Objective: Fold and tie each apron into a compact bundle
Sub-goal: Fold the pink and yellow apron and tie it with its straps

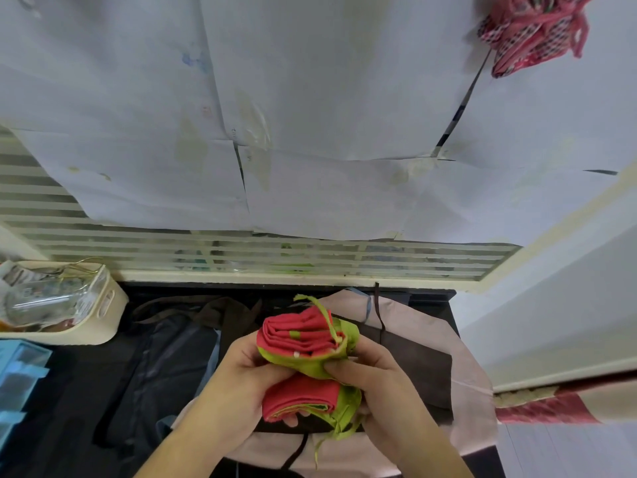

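Note:
A red apron with green trim (303, 339) is folded into a thick bundle and held above the dark table. My left hand (238, 384) grips the bundle from the left side, with fingers under its lower fold. On the right side, my right hand (372, 377) pinches the green band wrapped across the bundle's middle. Thin green ties (320, 312) stick up at the top and dangle below. Under my hands lie a pale pink apron (462, 357) with dark straps and a dark navy apron (165, 357), both spread flat.
A cream basket (100, 312) holding a clear glass container stands at the table's back left. Blue plastic drawers (17, 374) sit at the left edge. A pink patterned cloth (531, 32) hangs on the paper-covered wall at top right. A slatted window runs behind the table.

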`<state>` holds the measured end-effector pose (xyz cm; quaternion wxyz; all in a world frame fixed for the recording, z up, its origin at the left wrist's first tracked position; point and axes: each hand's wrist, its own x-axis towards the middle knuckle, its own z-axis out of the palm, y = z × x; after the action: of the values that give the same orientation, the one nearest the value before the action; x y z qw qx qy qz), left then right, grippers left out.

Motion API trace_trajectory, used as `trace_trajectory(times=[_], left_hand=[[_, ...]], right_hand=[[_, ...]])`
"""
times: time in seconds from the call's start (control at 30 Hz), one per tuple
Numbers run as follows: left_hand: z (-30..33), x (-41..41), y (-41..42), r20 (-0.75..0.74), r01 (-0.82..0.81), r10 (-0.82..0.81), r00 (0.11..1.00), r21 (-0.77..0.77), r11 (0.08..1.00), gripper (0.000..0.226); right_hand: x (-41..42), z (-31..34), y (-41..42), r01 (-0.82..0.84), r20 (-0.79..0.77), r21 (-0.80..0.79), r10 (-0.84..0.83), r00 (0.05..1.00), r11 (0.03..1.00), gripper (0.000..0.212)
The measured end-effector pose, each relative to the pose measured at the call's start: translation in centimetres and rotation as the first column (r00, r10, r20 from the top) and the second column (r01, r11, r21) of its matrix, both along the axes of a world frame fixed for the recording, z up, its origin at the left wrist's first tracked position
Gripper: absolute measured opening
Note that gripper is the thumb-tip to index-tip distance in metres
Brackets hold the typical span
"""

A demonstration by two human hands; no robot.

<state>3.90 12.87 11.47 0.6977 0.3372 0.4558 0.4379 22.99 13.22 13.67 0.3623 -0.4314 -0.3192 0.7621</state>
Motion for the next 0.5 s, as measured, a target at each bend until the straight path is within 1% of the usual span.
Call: trace_trajectory(times=[0.07,0.1,0.17,0.2,0.23,0.27,0.3,0.33,0.37,0.43,0.5], left_hand=[[0.0,-0.3,0.2,0.118,0.045,-0.038,0.992,-0.049,0.998,0.023],[0.0,-0.7,0.2,0.204,0.094,-0.08,0.976,-0.062,0.994,0.029],[0.0,-1.5,0.4,0.394,0.224,-0.181,0.901,-0.066,0.972,0.042],[0.1,-1.6,0.5,0.454,0.261,-0.192,0.87,-0.094,0.961,0.044],[0.1,-1.5,0.7,0.444,0.291,-0.201,0.873,-0.143,0.946,0.043],[-0.1,-1.3,1.1,0.351,0.302,-0.223,0.909,-0.189,0.934,0.04],[-0.2,-1.0,1.4,0.223,0.295,-0.245,0.944,-0.231,0.927,0.039],[-0.4,-0.8,1.7,0.114,0.299,-0.279,0.954,-0.25,0.921,0.042],[-0.3,-0.7,1.8,0.065,0.347,-0.342,0.938,-0.254,0.903,0.047],[0.3,-1.0,2.0,0.052,0.491,-0.492,0.869,-0.221,0.843,0.052],[1.1,-1.6,2.4,-0.014,0.579,-0.593,0.805,-0.195,0.791,0.051]], right_hand=[[0.0,0.6,0.0,0.056,-0.083,-0.043,-0.059,0.995,0.998,0.027],[0.0,0.8,0.0,0.081,-0.106,-0.076,-0.089,0.99,0.994,0.027],[0.4,0.7,0.3,0.121,-0.061,-0.107,-0.128,0.99,0.987,0.031],[0.5,0.6,0.5,0.117,-0.028,-0.095,-0.12,0.992,0.989,0.032],[0.5,0.5,0.7,0.096,0.001,-0.067,-0.096,0.995,0.993,0.032],[0.4,0.4,0.9,0.065,0.027,-0.038,-0.064,0.998,0.997,0.032],[0.4,0.3,1.0,0.036,0.059,-0.012,-0.035,0.998,0.999,0.032],[0.4,0.3,1.1,0.004,0.092,0.009,-0.005,0.996,1.0,0.033],[0.4,0.2,1.1,-0.029,0.127,0.028,0.025,0.992,0.999,0.034],[0.2,0.2,1.2,-0.098,0.201,0.066,0.083,0.976,0.993,0.033],[0.1,-0.2,1.0,-0.127,0.288,0.109,0.09,0.953,0.986,0.032]])
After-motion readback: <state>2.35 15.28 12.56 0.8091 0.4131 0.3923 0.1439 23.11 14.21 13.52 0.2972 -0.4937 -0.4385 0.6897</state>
